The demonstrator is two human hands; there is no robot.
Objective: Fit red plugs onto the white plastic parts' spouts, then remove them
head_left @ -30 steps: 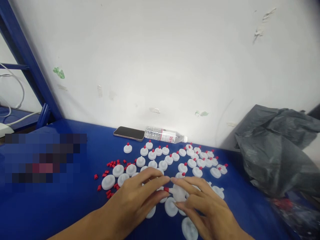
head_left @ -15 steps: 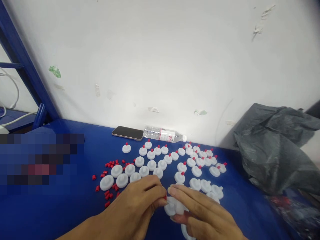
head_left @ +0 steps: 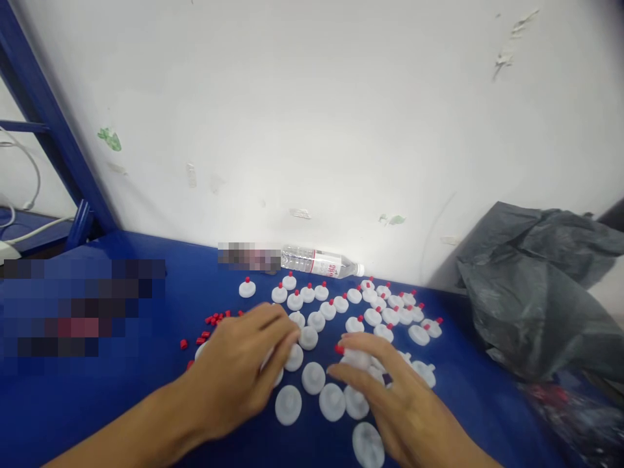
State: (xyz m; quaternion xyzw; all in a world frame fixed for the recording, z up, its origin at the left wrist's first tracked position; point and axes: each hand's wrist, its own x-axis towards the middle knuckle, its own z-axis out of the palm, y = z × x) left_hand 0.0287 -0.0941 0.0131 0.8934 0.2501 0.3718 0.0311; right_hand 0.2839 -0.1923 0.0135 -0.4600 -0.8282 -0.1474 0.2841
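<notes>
the bottle (head_left: 324, 262) lies on its side on the blue table (head_left: 121, 403), against the wall (head_left: 312, 117). nearer the person than the bottle and slightly right of it, the right hand (head_left: 407, 396) grasps a white disc (head_left: 359, 359) with a red cap (head_left: 340, 350) between thumb and fingers. the left hand (head_left: 238, 364), nearer than the bottle and left of it, has bent fingers; i cannot tell whether it holds anything. loose red caps (head_left: 184, 344) lie farther left of the bottle. capped discs (head_left: 295, 301) spread just before it, plain discs (head_left: 288, 405) farther toward the person. a dark bag (head_left: 546, 286) sits well right of it.
</notes>
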